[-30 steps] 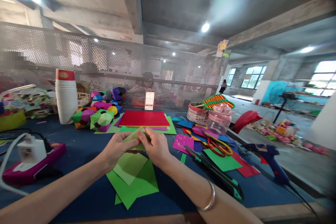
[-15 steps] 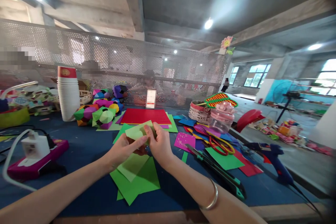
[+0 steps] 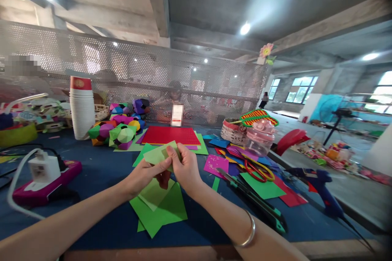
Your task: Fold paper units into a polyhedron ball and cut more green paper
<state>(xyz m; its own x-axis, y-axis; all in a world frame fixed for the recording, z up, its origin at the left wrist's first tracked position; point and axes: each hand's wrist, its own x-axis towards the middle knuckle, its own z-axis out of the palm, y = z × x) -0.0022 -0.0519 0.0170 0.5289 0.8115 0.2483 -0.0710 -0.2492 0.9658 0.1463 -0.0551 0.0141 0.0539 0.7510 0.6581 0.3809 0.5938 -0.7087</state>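
Note:
Above the blue tabletop, a small piece of light green paper [image 3: 157, 154] is pinched between both my hands. My left hand [image 3: 150, 171] grips its lower edge, thumb on top and fingers partly hidden beneath. On the right side, my right hand [image 3: 183, 167] holds it between thumb and fingers. Under the hands lies a pale green sheet [image 3: 154, 199] on top of brighter green sheets [image 3: 167, 214]. Behind them is a stack of red paper [image 3: 170, 135] with other coloured sheets below it.
To the right lie a utility knife [image 3: 257, 202], scissors [image 3: 260, 171], a glue gun [image 3: 318, 187] and a pink-lidded jar [image 3: 260, 136]. Stacked paper cups [image 3: 82, 110], folded paper balls [image 3: 122, 132] and a purple power strip [image 3: 45, 183] with cables stand left. A perforated screen [image 3: 196, 77] rises behind.
My left fingers under the paper have shifted, and more of them shows below it. The paper stays between both hands in nearly the same place. The whole view has shifted slightly.

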